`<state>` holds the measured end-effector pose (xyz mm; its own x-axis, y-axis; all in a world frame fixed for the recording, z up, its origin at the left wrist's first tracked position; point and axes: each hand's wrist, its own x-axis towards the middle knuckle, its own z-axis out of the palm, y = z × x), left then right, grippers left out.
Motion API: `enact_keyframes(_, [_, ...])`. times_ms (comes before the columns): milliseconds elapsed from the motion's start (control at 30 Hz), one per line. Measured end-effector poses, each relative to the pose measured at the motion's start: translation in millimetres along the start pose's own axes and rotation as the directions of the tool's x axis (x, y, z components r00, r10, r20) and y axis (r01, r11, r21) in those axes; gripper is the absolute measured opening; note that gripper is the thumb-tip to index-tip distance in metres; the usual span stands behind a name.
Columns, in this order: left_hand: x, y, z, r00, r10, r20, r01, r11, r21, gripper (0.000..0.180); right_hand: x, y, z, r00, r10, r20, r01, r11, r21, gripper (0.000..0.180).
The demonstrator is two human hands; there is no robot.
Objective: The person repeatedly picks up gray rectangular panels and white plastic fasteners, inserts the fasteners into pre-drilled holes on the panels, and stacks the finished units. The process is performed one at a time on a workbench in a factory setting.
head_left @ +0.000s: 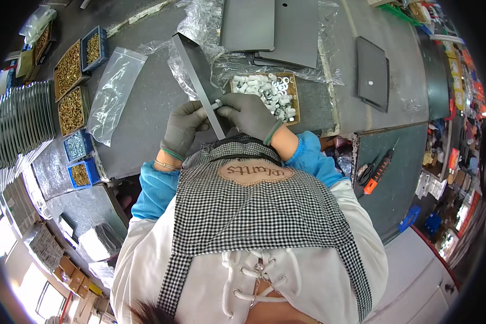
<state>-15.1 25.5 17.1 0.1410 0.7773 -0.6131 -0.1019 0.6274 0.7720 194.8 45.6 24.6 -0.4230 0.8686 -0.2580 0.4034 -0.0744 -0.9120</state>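
A dark grey metal panel [195, 73] stands tilted on edge in front of me, its narrow rim facing up. My left hand [182, 128], in a grey glove, is closed at the panel's left side, its fingertips pressed against the rim. From the other side my gloved right hand [249, 114] pinches a small white cylindrical fitting [216, 104] at that rim. Parts of both hands' fingertips are hidden. Just beyond the right hand is a cardboard box [296, 100] of white plastic fittings [272, 92] and rings.
Stacked grey panels [248, 24] lie on plastic wrap at the back; another panel [372, 73] lies right. Bins of brass-coloured screws [70, 108] and a clear bag [116, 92] are left. An orange-handled electric screwdriver [380, 173] lies on the right-hand surface.
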Motion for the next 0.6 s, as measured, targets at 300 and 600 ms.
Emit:
enact_keyframes(300, [-0.3,-5.3,-0.9,0.999,-0.047,-0.005,0.047,0.996,-0.080,0.036,-2.4,-1.5,1.0,0.983,-0.139,-0.122,0.128,0.987,-0.093,0.023])
enact_keyframes(600, [2.7,-4.0,-5.1,0.992,-0.061,0.108,0.078,0.983,-0.165,0.033,5.2,-5.1,-0.7,0.987,-0.109,-0.114,0.119,0.989,0.088,0.020])
